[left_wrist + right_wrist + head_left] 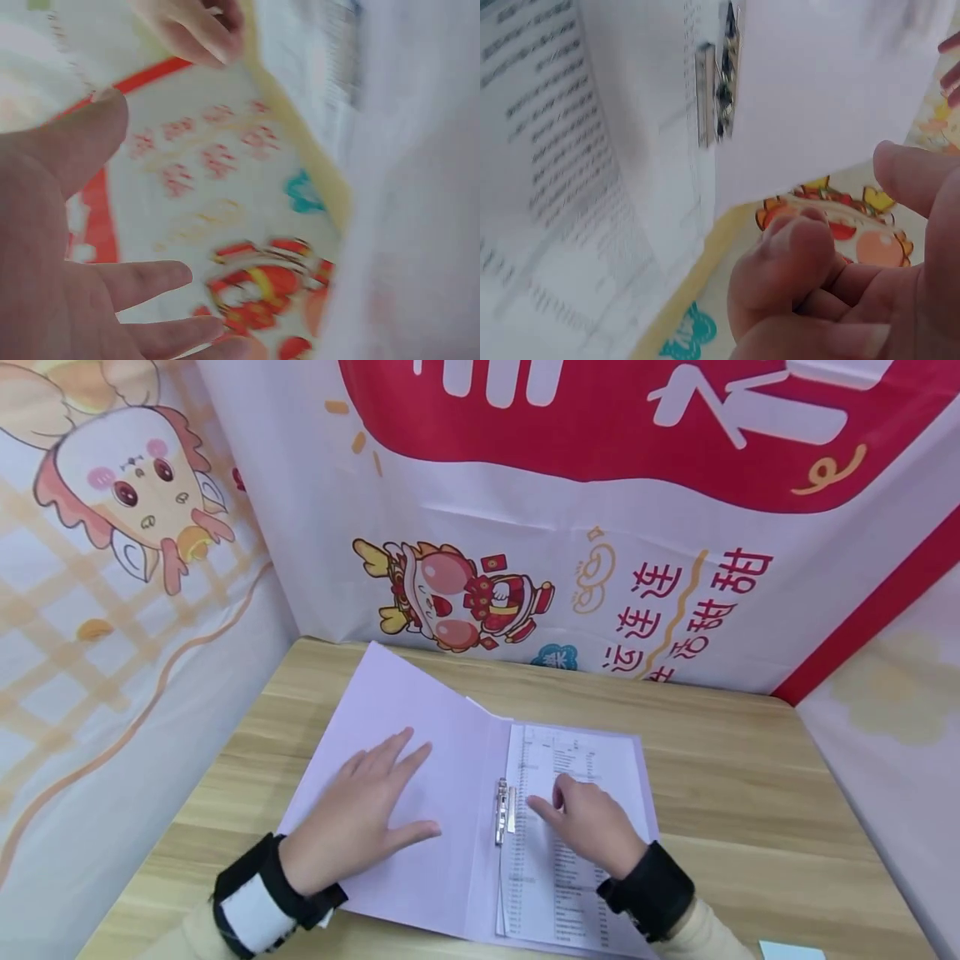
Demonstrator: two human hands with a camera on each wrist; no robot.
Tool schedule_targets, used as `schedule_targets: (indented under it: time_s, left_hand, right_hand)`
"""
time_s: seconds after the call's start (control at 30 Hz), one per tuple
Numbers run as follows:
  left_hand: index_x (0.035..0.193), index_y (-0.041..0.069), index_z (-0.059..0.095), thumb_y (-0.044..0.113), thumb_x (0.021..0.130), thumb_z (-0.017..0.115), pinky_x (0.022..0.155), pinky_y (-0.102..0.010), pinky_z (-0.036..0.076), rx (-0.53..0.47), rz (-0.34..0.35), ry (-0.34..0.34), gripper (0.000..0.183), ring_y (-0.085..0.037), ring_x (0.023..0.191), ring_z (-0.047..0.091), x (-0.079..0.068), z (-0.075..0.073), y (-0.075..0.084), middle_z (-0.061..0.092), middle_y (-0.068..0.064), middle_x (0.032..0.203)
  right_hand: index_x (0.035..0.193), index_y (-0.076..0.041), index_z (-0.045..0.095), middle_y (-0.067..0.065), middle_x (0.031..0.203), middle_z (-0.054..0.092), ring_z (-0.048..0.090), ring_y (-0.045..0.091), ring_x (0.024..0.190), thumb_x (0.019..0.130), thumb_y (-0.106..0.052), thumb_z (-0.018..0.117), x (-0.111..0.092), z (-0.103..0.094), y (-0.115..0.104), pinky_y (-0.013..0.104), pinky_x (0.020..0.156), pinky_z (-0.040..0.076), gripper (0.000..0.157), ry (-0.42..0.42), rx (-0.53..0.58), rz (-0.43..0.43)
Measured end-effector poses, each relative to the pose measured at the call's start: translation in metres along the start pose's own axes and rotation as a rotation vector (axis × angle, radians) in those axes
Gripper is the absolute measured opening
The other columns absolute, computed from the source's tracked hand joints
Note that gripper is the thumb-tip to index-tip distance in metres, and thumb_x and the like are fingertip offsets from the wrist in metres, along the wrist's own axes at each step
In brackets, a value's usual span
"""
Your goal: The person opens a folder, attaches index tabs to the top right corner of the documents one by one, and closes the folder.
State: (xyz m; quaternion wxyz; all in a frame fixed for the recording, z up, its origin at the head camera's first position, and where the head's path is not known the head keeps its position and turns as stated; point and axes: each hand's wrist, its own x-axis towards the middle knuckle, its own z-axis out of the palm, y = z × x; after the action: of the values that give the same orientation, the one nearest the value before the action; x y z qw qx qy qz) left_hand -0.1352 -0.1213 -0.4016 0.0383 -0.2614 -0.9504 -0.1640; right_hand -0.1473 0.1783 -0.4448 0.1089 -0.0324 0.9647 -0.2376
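Note:
A lilac folder (pixel 420 860) lies spread open on the table, its left cover partly raised at the far corner. Printed sheets (pixel 536 902) sit on its right side, beside a metal clip (pixel 502 810) along the spine; the clip (pixel 726 82) shows in the right wrist view too. My left hand (pixel 360 806) is over the left cover with fingers spread and holds nothing; the left wrist view has that hand (pixel 82 255) near the pale cover. Above the sheets, my right hand (pixel 596 822) has loosely curled fingers and a thumb held apart, with nothing between them.
The wooden table (pixel 735 810) reaches past the folder on both sides. A pale blue piece (pixel 791 951) lies at the front right edge. Printed cloth walls (pixel 465 518) stand behind and at the sides.

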Motion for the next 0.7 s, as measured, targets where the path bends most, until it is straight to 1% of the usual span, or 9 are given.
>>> schedule_targets:
  time_s: [0.1, 0.2, 0.27, 0.33, 0.43, 0.53, 0.6, 0.67, 0.7]
  left_hand:
    - [0.148, 0.005, 0.051, 0.058, 0.083, 0.078, 0.108, -0.061, 0.04, -0.007, 0.075, 0.029, 0.088, -0.038, 0.139, 0.046, -0.006, -0.008, 0.022, 0.04, -0.023, 0.157]
    - [0.149, 0.008, 0.051, 0.055, 0.085, 0.077, 0.109, -0.057, 0.041, -0.034, 0.121, 0.028, 0.084, -0.035, 0.137, 0.048, -0.014, -0.011, 0.045, 0.041, -0.019, 0.157]
    - [0.151, 0.011, 0.049, 0.054, 0.087, 0.076, 0.11, -0.054, 0.041, -0.083, 0.137, -0.005, 0.082, -0.032, 0.139, 0.047, -0.017, -0.01, 0.061, 0.039, -0.014, 0.16]
    - [0.153, 0.016, 0.046, 0.055, 0.09, 0.072, 0.111, -0.052, 0.042, -0.141, 0.152, -0.072, 0.079, -0.027, 0.141, 0.046, -0.018, -0.006, 0.076, 0.037, -0.009, 0.162]
    - [0.155, 0.02, 0.045, 0.057, 0.093, 0.066, 0.111, -0.048, 0.043, -0.212, 0.197, -0.191, 0.075, -0.022, 0.141, 0.045, -0.011, 0.005, 0.095, 0.036, -0.003, 0.163]
    - [0.153, 0.02, 0.048, 0.057, 0.096, 0.062, 0.109, -0.045, 0.045, -0.175, 0.288, -0.279, 0.069, -0.019, 0.14, 0.046, -0.002, 0.023, 0.111, 0.04, -0.002, 0.16]
    - [0.151, 0.02, 0.05, 0.055, 0.097, 0.062, 0.107, -0.041, 0.047, -0.124, 0.361, -0.307, 0.066, -0.016, 0.138, 0.049, 0.005, 0.037, 0.122, 0.044, -0.003, 0.157]
    - [0.149, 0.02, 0.052, 0.054, 0.097, 0.063, 0.103, -0.037, 0.049, -0.077, 0.426, -0.32, 0.063, -0.014, 0.135, 0.051, 0.012, 0.051, 0.133, 0.048, -0.002, 0.154]
    - [0.147, 0.02, 0.054, 0.053, 0.097, 0.064, 0.1, -0.034, 0.05, -0.055, 0.461, -0.315, 0.061, -0.013, 0.131, 0.053, 0.016, 0.059, 0.139, 0.05, -0.002, 0.151]
  right_hand:
    - [0.087, -0.012, 0.057, 0.001, 0.066, 0.051, 0.049, 0.015, 0.059, 0.098, -0.049, 0.065, -0.009, -0.015, 0.011, 0.029, 0.056, 0.038, 0.039, 0.036, -0.007, -0.007]
    - [0.085, -0.012, 0.057, 0.0, 0.064, 0.047, 0.048, 0.014, 0.057, 0.099, -0.043, 0.065, -0.02, -0.027, 0.023, 0.026, 0.053, 0.036, 0.035, 0.056, 0.007, -0.015]
    - [0.083, -0.012, 0.057, 0.0, 0.063, 0.044, 0.046, 0.014, 0.055, 0.1, -0.041, 0.065, -0.027, -0.033, 0.031, 0.025, 0.051, 0.034, 0.034, 0.066, 0.011, -0.015]
    - [0.083, -0.013, 0.057, 0.0, 0.062, 0.042, 0.046, 0.014, 0.055, 0.1, -0.038, 0.065, -0.033, -0.039, 0.038, 0.025, 0.05, 0.033, 0.032, 0.069, 0.01, -0.01]
    - [0.084, -0.012, 0.059, 0.0, 0.062, 0.043, 0.047, 0.014, 0.055, 0.1, -0.036, 0.066, -0.043, -0.047, 0.048, 0.025, 0.05, 0.034, 0.029, 0.077, -0.007, 0.011]
    - [0.084, -0.012, 0.06, 0.0, 0.063, 0.045, 0.047, 0.014, 0.056, 0.098, -0.034, 0.069, -0.054, -0.053, 0.06, 0.026, 0.051, 0.036, 0.027, 0.087, -0.025, 0.028]
    - [0.081, -0.013, 0.059, -0.001, 0.062, 0.045, 0.046, 0.014, 0.056, 0.097, -0.032, 0.07, -0.063, -0.058, 0.07, 0.026, 0.05, 0.035, 0.027, 0.104, -0.045, 0.027]
    - [0.078, -0.014, 0.055, -0.002, 0.062, 0.044, 0.044, 0.013, 0.056, 0.096, -0.032, 0.071, -0.07, -0.064, 0.081, 0.025, 0.05, 0.033, 0.03, 0.123, -0.076, 0.023]
    - [0.077, -0.014, 0.054, -0.003, 0.062, 0.043, 0.042, 0.012, 0.056, 0.096, -0.032, 0.072, -0.074, -0.067, 0.087, 0.025, 0.05, 0.032, 0.032, 0.133, -0.085, 0.02]
